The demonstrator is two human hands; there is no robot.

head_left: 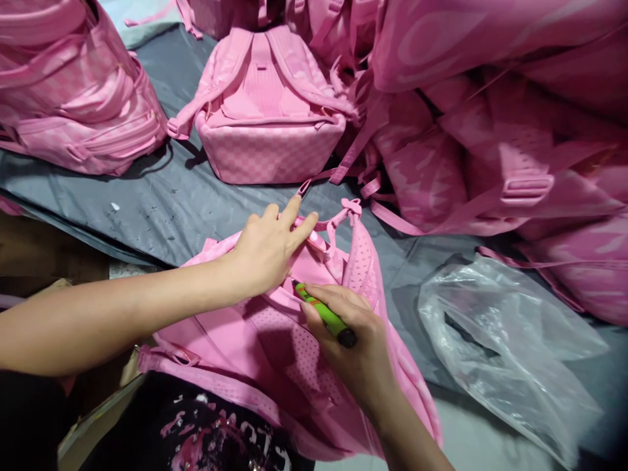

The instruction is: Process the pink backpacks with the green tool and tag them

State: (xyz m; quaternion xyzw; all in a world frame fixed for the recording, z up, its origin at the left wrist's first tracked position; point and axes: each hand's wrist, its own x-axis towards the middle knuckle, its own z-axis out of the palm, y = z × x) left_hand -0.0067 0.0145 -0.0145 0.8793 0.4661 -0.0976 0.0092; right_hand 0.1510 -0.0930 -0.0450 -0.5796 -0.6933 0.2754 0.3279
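Observation:
A pink backpack [294,340] lies in front of me at the table's near edge, with its perforated strap [366,255] and padded back panel facing up. My left hand [272,245] rests on its upper part, fingers stretched out and apart, thumb hidden. In my right hand [356,333] is a green pen-shaped tool [326,314] with black ends and an orange mark; its exact kind is unclear. The tool's dark tip points at the fabric just below my left hand, and whether it touches cannot be made out. A thin pink loop [304,188] shows beside my left fingertips.
On the grey-covered table [132,209], a checkered pink backpack [272,140] stands beyond my hands. Another pink backpack [88,98] is at the left. A heap of pink bags [490,144] fills the right. A clear plastic bag [515,347] lies at the right edge.

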